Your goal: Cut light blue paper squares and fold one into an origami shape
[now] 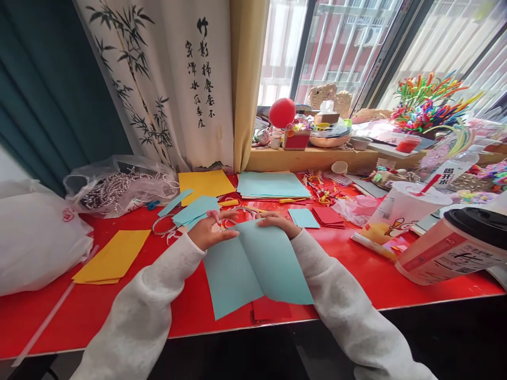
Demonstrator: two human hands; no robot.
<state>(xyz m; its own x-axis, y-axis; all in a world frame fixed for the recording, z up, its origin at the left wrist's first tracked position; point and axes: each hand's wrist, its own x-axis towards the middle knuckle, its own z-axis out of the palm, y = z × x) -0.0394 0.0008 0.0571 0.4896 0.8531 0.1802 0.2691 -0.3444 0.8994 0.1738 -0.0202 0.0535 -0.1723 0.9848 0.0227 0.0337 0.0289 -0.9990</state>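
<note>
My right hand (279,224) pinched a light blue sheet (283,264) along its upper edge, fingers bent over the near face; I couldn't see that thumb. My left hand (208,232) was spread, thumb apart from the fingers, right by the sheet's upper left corner, and I couldn't tell whether it touched the paper. A crease ran down the sheet and parted it into 2 halves, the right half bowed. I had it tilted over the near part of the red tabletop (376,279), its lower edge partly covering a red card (271,311).

Just beyond my left hand lay some light blue pieces (194,211), and farther off a yellow sheet (206,184) beside a light blue stack (271,183). More yellow pieces (113,258) lay out past my left sleeve (146,301). Beyond my right hand, a small light blue card (303,218) sat next to a few red cards (328,217).

To the right stood 2 cups, the nearer a black-lidded cup (447,253), the other a cup with a red straw (404,208). A white bag (35,237) filled the far left.
</note>
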